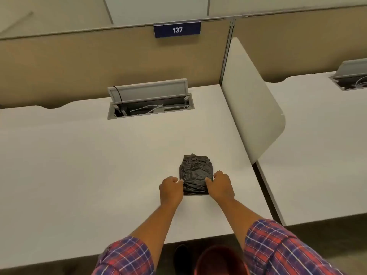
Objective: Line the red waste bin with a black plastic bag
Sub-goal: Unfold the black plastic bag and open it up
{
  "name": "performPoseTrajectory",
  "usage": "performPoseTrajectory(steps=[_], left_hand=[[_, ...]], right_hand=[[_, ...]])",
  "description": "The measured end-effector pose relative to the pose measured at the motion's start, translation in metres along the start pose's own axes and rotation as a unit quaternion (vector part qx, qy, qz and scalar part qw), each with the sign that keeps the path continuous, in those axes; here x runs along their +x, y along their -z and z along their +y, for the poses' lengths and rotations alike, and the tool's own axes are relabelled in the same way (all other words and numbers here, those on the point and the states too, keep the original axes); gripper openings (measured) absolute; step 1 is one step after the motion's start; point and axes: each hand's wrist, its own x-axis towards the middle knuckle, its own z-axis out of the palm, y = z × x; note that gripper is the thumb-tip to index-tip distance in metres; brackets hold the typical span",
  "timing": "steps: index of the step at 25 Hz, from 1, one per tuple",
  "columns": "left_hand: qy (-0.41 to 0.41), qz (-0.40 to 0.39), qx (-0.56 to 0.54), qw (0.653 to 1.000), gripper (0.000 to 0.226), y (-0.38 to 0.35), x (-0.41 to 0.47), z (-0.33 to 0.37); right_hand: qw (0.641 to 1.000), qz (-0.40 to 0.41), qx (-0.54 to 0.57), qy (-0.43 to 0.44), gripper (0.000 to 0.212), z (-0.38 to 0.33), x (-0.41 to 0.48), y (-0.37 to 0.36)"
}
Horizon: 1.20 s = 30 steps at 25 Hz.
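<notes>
Folded, crinkled black bag (195, 174) flat on white desk (79, 165), left hand (171, 189) and right hand (220, 185) pinching its sides, red bin (220, 261) below desk edge

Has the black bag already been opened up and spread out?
No. The black plastic bag lies folded in a small packet on the white desk, with both hands touching its near edges.

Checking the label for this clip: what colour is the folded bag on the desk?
Black, glossy and crinkled: the folded bag shows best in the head view.
</notes>
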Motion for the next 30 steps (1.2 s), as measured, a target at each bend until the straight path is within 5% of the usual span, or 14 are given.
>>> performPoseTrajectory(steps=[4, 12, 21, 24, 27, 30], left_hand=[[0.043, -0.015, 0.049, 0.998, 0.044, -0.009, 0.009, 0.000], [0.072, -0.019, -0.098, 0.992, 0.012, -0.003, -0.004, 0.009], [0.105, -0.016, -0.369, 0.923, 0.038, 0.016, -0.055, 0.017], [0.126, -0.095, -0.426, 0.891, 0.056, 0.022, -0.090, 0.021], [0.109, -0.204, -0.510, 0.829, 0.067, 0.028, -0.134, 0.022], [0.053, -0.165, -0.468, 0.866, 0.045, 0.019, -0.177, 0.020]], right_hand=[[0.999, 0.030, 0.015, -0.036, 0.025, -0.004, 0.002, -0.011], [0.965, 0.032, 0.228, -0.129, 0.012, -0.010, 0.003, 0.000], [0.830, -0.053, 0.549, -0.083, 0.036, -0.014, -0.057, 0.055], [0.798, -0.107, 0.590, -0.067, 0.034, -0.001, -0.084, 0.072], [0.830, -0.143, 0.538, -0.044, 0.035, 0.018, -0.108, 0.087], [0.900, -0.145, 0.410, -0.015, 0.012, 0.041, -0.132, 0.100]])
